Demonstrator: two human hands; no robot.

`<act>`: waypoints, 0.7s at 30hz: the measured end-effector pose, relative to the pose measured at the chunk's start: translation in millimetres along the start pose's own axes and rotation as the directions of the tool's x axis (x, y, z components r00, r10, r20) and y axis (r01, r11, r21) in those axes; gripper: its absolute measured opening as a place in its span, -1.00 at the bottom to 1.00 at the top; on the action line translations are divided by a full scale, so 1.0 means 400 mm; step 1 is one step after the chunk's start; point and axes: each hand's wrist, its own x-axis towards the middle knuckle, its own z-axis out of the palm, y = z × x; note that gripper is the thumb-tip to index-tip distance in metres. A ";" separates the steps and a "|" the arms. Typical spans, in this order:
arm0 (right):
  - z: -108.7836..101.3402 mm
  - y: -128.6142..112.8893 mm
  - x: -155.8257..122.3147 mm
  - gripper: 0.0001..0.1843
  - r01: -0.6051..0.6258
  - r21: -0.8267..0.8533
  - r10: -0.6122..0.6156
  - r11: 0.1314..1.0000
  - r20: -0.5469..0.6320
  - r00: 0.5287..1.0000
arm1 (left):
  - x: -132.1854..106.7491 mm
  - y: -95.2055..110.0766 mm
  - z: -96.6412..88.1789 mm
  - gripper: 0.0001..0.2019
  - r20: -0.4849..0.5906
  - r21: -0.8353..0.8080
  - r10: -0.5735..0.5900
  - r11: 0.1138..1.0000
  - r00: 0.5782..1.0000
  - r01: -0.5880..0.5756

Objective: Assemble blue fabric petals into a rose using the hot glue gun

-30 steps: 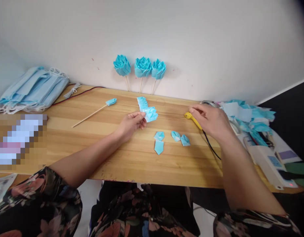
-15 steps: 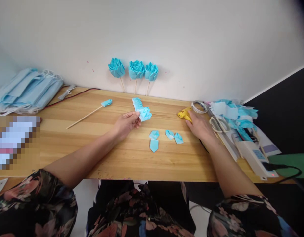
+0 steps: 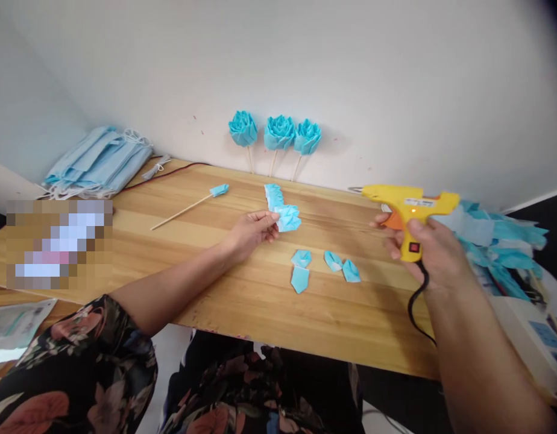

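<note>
Raised over the right of the table, my right hand (image 3: 434, 247) is wrapped round the handle of a yellow glue gun (image 3: 387, 196). Its metal nozzle points left, and a black cord hangs from the grip. My left hand (image 3: 255, 232) pinches a folded blue petal piece (image 3: 289, 218) between thumb and fingers. Just behind it lies another pleated blue piece (image 3: 273, 196). Several small folded blue petals (image 3: 300, 279) rest on the wood in front, between my hands. To the left, a wooden stick (image 3: 181, 212) with a small blue bud (image 3: 219, 190) lies on the table.
Three blue flowers (image 3: 279, 132) on sticks stand against the wall. A stack of blue face masks (image 3: 100, 160) sits at the back left, with a blurred-out rectangular object (image 3: 64, 241) before it. Blue scraps (image 3: 504, 232) and a white power strip (image 3: 531, 331) occupy the right end.
My right hand has lifted the glue gun off the table, its nozzle now turned left. The view has shifted left. My left hand still holds the petal piece.
</note>
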 end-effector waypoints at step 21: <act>0.173 0.101 -0.099 -0.68 0.213 -0.167 -0.141 0.963 0.363 0.921 | -0.009 0.007 0.021 -0.76 -0.222 0.000 0.073 0.997 0.972 -0.074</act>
